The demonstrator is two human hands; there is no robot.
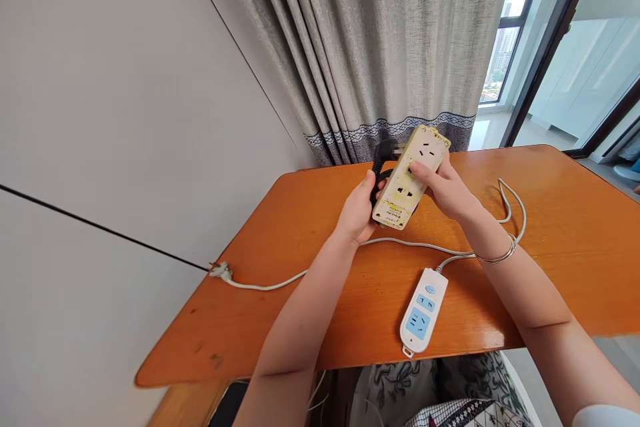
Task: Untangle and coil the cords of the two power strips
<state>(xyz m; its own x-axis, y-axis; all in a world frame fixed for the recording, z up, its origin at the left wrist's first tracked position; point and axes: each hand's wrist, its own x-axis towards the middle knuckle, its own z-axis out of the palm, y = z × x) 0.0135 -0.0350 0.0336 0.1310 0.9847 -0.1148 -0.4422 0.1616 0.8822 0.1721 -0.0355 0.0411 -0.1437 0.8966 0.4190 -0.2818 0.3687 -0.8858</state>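
Note:
I hold a yellowed old power strip [413, 177] up above the orange wooden table [280, 227], its socket face toward me. My left hand [357, 213] is closed around its left edge, together with its black cord and black plug [383, 150]. My right hand [443, 188] grips the right side, with the thumb pressed on the strip's face. A silver bangle [497, 255] circles my right wrist.
A white power strip with blue sockets [420, 310] lies near the table's front edge. Its white cable [280, 283] runs left to a white plug [220, 271] at the table's corner and loops at the right. Grey curtains [380, 40] hang behind; a white wall stands to the left.

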